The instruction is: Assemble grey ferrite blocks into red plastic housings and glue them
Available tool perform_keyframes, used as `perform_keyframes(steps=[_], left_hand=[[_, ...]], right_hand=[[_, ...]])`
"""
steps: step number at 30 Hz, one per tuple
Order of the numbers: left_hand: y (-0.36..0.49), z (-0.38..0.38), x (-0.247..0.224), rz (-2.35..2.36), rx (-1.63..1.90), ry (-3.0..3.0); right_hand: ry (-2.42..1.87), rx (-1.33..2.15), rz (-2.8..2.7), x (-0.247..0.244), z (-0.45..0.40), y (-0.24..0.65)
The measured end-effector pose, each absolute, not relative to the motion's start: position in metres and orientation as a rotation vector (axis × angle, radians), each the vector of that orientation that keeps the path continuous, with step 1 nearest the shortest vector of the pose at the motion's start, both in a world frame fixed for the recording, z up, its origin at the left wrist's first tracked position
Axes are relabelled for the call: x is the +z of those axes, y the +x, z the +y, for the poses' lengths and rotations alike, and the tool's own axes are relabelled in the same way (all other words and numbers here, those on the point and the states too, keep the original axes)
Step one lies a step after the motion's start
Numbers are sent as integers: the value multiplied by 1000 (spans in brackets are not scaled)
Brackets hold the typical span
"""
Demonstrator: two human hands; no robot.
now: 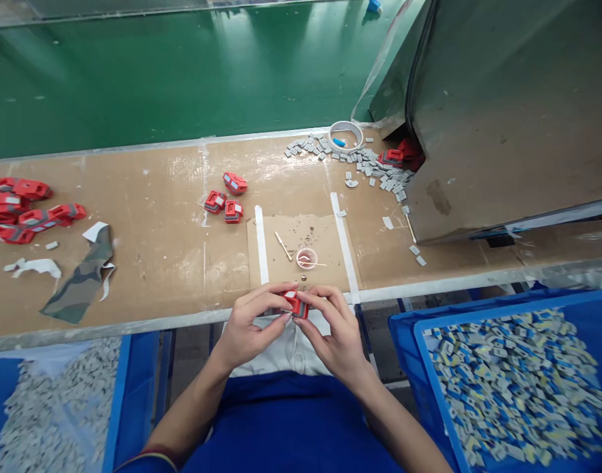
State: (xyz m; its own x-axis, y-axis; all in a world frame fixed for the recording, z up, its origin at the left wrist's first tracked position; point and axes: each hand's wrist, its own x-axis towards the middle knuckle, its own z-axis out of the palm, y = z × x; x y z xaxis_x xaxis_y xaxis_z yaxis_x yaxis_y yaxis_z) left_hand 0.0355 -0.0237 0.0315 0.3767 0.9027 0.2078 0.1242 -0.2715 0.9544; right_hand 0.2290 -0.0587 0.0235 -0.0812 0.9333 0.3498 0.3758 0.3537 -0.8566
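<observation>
Between my two hands, just over the bench's front edge, is a small red toy vehicle body (297,305) with grey and white patches. My left hand (254,322) pinches its left end with thumb and fingers. Gripping the right end is my right hand (333,328), thumb below and fingers on top. Just beyond them a small clear cup (307,258) of reddish-brown stuff has a thin stick lying across it. A whitish stick (283,246) lies left of the cup on a cardboard sheet (325,230). Three similar red pieces (233,211) sit farther back to the left.
More red pieces (18,203) lie at the far left near a camouflage cloth scrap (81,276). Small grey parts surround a tape roll (346,136) at the back. A large metal box (508,118) stands right. Blue bins (443,394) of small parts flank me below the bench.
</observation>
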Motion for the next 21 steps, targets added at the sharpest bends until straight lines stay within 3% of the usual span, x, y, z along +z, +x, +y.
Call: perform_keyframes(steps=[8, 16, 21], left_hand=[[32, -21, 31, 905, 989, 1628], [38, -23, 20, 849, 953, 1445], [32, -14, 16, 876, 970, 1701]], right_hand=[[-1172, 773, -1645, 27, -60, 230], [-1110, 1144, -1142, 13, -62, 220], [-1182, 1040, -1351, 21, -57, 232]])
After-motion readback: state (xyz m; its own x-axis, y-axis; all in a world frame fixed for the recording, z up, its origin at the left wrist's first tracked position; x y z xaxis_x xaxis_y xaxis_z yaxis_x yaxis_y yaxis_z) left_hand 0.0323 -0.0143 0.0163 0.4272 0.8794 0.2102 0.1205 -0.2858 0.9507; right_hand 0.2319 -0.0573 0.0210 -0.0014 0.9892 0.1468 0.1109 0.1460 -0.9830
